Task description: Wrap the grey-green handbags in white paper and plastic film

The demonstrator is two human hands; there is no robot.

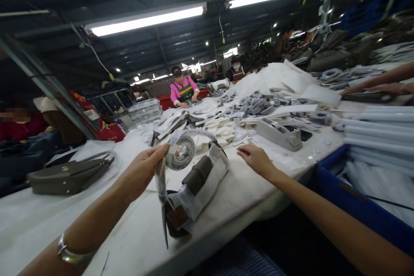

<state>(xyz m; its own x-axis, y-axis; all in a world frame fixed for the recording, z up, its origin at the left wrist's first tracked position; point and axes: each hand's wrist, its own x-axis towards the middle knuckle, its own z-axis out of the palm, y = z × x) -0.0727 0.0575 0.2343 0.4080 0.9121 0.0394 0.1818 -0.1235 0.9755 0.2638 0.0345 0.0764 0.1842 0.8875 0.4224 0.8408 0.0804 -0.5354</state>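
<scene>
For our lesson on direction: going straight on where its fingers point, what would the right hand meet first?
The right hand would probably meet the partly wrapped bag first, at its nearer end, though depth is unclear and it might pass above.

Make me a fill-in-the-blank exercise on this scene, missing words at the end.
The wrapped handle is in the grip of the wearer's ____ hand.
The bin at the lower right is coloured ____.
The co-worker in the green apron has sleeves coloured ____.
Missing words: left; blue; pink.
</scene>
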